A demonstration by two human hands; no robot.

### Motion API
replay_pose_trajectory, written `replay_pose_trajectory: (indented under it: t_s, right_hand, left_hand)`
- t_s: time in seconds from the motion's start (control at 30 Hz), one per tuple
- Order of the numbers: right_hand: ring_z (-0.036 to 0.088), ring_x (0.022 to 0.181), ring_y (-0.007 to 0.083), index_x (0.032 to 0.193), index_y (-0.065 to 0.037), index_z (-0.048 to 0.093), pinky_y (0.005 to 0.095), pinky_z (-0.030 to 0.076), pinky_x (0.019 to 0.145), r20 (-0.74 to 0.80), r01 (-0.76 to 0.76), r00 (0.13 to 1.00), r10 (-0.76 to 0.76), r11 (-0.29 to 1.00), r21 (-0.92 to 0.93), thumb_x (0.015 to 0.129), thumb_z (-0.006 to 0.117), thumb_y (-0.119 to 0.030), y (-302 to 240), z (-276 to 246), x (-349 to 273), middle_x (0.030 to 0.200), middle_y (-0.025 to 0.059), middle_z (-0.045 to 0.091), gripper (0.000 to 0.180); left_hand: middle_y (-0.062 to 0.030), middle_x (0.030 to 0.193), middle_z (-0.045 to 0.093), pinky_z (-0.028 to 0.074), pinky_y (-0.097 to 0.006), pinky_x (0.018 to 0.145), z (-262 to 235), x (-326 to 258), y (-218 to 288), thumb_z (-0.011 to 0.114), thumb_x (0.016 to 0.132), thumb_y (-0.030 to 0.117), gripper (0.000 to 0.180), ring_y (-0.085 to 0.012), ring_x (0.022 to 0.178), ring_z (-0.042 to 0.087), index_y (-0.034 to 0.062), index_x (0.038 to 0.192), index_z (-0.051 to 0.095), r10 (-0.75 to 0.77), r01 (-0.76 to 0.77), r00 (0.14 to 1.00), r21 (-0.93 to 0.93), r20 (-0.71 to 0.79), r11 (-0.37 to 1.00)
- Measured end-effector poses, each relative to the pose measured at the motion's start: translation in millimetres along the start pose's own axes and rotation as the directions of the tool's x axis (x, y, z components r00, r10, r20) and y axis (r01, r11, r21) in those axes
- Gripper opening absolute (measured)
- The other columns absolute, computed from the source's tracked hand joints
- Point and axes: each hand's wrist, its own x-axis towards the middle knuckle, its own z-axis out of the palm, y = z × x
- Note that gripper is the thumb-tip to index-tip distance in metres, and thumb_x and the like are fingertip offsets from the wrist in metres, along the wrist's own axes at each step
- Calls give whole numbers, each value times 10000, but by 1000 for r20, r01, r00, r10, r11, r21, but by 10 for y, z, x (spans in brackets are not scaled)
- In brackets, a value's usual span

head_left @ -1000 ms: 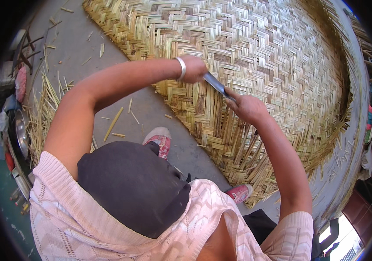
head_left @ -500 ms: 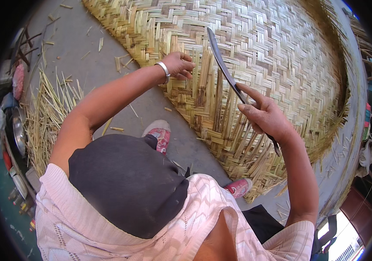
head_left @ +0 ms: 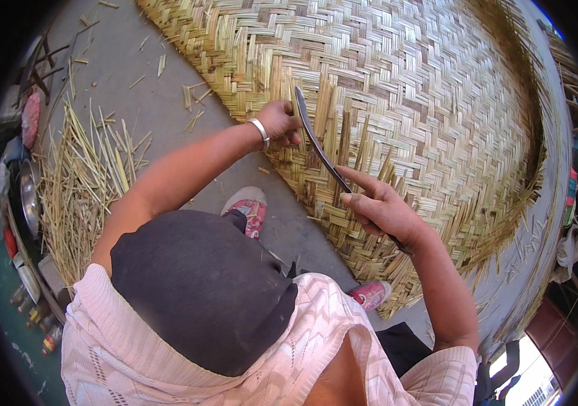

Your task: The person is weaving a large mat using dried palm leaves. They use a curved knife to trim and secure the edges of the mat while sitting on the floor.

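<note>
A large woven mat [head_left: 397, 88] of split cane, pale and brownish, spreads in front of me with loose strip ends sticking up near its close edge. My left hand [head_left: 281, 123], a silver bangle at its wrist, is closed at that edge around a cane strip [head_left: 293, 98]; the fingers partly hide it. In my right hand [head_left: 387, 211] is a long, dark, curved knife [head_left: 316, 143], its index finger stretched along the blade. The knife's tip lies right beside my left fingers, over the upright strip ends.
Cut straw and cane scraps [head_left: 86, 203] are heaped on the grey floor to the left. A metal bowl [head_left: 30, 196] and several bottles [head_left: 35, 316] stand beyond it. My pink shoes [head_left: 251, 210] are close to the mat's edge. The mat's far right side curls upward.
My right hand has brought the knife left and nearer to me, its tip now at my left hand. The left hand has shifted slightly down and its fingers have closed in.
</note>
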Motion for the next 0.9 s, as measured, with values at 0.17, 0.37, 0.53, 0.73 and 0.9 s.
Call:
replay_pose_trajectory:
  t_s: [0.17, 0.37, 0.53, 0.73, 0.9]
  right_hand:
    - [561, 628, 148, 1458, -113, 432, 309, 443, 562, -175, 27, 981, -90, 942, -333, 972, 574, -335, 102, -54, 307, 728, 43, 595, 554]
    - [664, 982, 362, 1417, -131, 477, 445, 519, 861, -221, -100, 967, -123, 615, -782, 953, 520, -417, 53, 15, 499, 1044, 199, 693, 547]
    - [668, 950, 355, 1342, -141, 540, 461, 531, 833, -302, -177, 944, -135, 564, -807, 943, 506, -392, -155, 174, 560, 1012, 180, 699, 473]
    - [676, 899, 358, 1333, -146, 531, 477, 539, 781, -253, -137, 953, -165, 509, -850, 939, 511, -376, -191, 97, 570, 961, 173, 704, 456]
    - [685, 822, 363, 1381, -148, 474, 482, 544, 719, -359, -220, 906, -226, 474, -853, 930, 521, -373, -53, 271, 820, 899, 176, 705, 506]
  left_hand:
    - [-109, 659, 661, 477, -274, 392, 174, 1, -130, 666, 890, 145, 188, -155, 469, 627, -15, 941, 581, 109, -114, 965, -7, -238, 994]
    - [-68, 696, 665, 484, -237, 434, 163, 9, -209, 697, 891, 178, 196, -112, 530, 628, 11, 954, 614, 34, -111, 970, -317, -240, 942]
    - [-54, 715, 669, 485, -229, 443, 156, 88, -162, 701, 897, 201, 213, -107, 551, 634, 14, 975, 632, -33, -71, 976, -461, -215, 885]
    - [-59, 681, 670, 468, -227, 420, 94, 103, -95, 694, 905, 243, 252, -108, 520, 626, -1, 957, 651, 41, -94, 978, -258, -203, 962]
    - [-51, 655, 653, 455, -237, 395, 31, 173, 56, 702, 897, 263, 275, -118, 496, 620, -5, 940, 655, -15, 4, 995, -113, -103, 994]
